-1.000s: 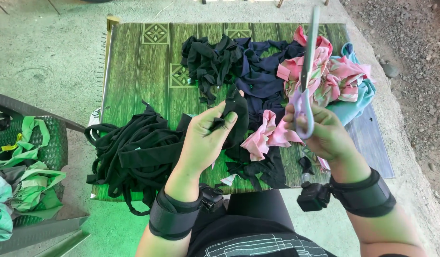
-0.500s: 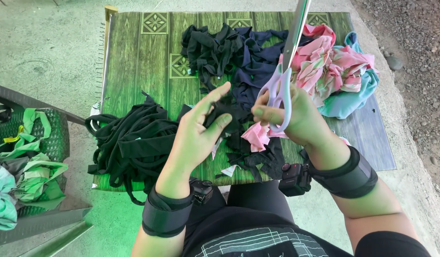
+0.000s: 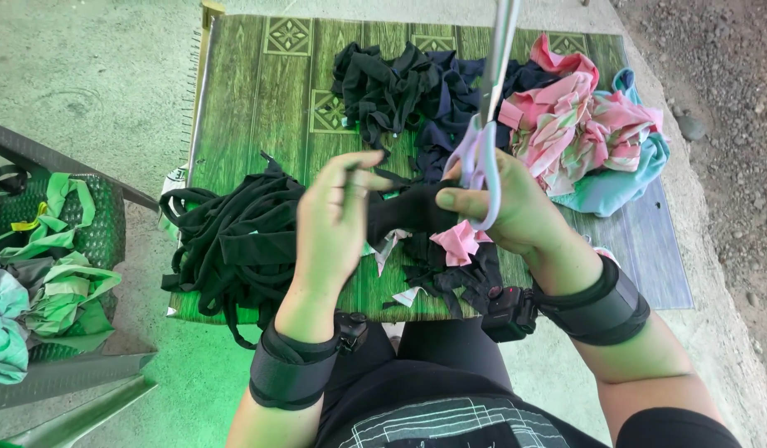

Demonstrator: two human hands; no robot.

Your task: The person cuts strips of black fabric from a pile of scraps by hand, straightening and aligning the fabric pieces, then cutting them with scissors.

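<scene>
My right hand [image 3: 516,211] grips scissors [image 3: 487,124] with pale purple handles, blades pointing up and away. A piece of black cloth [image 3: 408,211] stretches between both hands; my left hand [image 3: 334,220] pinches its left end with fingers raised, and my right thumb presses its other end. A small pink scrap [image 3: 456,242] lies just under my right hand. Both wrists wear black bands.
A green patterned mat [image 3: 259,91] covers the low table. On it lie a heap of black strips [image 3: 230,241] at left, dark cloth [image 3: 408,87] at the back, and pink and teal fabric [image 3: 595,141] at right. A basket with green cloth [image 3: 52,249] stands left.
Both hands have come together over the mat's middle. The left hand turned and closed on the black cloth piece. The scissors moved left with the right hand, blades still up.
</scene>
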